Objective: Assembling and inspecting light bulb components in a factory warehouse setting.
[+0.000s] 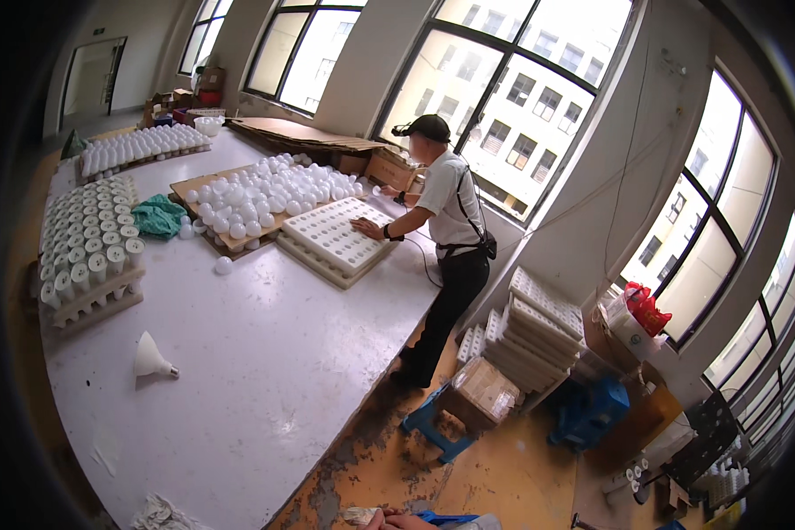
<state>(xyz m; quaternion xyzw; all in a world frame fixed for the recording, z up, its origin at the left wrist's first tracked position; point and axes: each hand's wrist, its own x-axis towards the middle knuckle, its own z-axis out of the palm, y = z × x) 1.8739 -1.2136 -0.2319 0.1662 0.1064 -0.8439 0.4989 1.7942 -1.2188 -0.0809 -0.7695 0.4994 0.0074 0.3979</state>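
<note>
At the lower edge only a small piece of my hands (405, 521) shows, cut off by the picture's rim. Bare fingers lie close to a pale, knitted-looking piece of cloth (359, 515); whether they grip it is unclear. I cannot separate my left hand from my right here. Just right of the fingers is something blue (446, 518), partly cut off. On the white table (265, 371) a white cone-shaped lamp (153, 357) lies on its side, with its metal screw base pointing right. A crumpled whitish cloth (163, 514) sits at the table's near edge.
Across the table a person (455, 208) bends over a white foam tray (340, 234) with holes. White bulb covers (256, 199) are heaped on cardboard beside it. Filled racks (93, 243) stand left. A blue stool (437, 428), a carton (479, 393) and stacked trays (534, 336) occupy the floor.
</note>
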